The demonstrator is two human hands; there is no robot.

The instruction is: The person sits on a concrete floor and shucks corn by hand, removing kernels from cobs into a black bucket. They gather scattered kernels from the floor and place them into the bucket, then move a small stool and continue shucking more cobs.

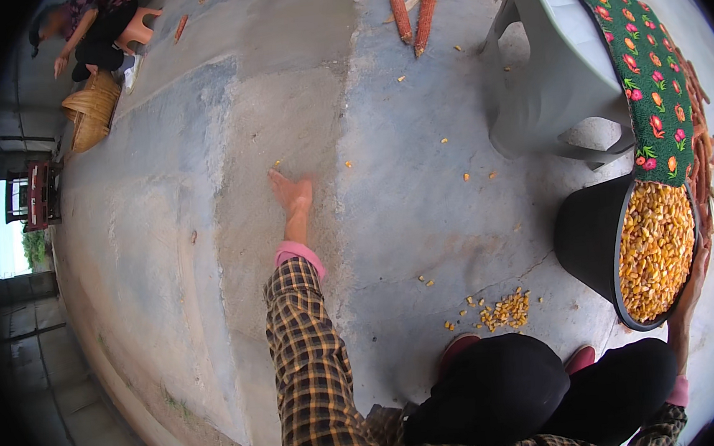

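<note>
My left hand (292, 194) reaches low over the concrete floor, fingers apart and slightly blurred. A corn kernel (277, 164) lies just beyond its fingertips, and I see nothing held in it. My right hand (697, 266) is at the right side of a black plastic bucket (586, 239), along its outer rim. Its fingers are mostly hidden, so their grip is unclear. Loose yellow corn kernels (658, 249) fill the bucket close to the brim. A small heap of spilled kernels (507, 310) lies on the floor before my knees.
Beside the bucket stands a grey plastic stool (554, 50) with a green floral cloth (651, 80) over it. Two bare corncobs (400, 18) lie farther off; more cobs (699, 127) pile up behind the stool. At upper left, another person (90, 30) sits by a wicker basket (96, 111).
</note>
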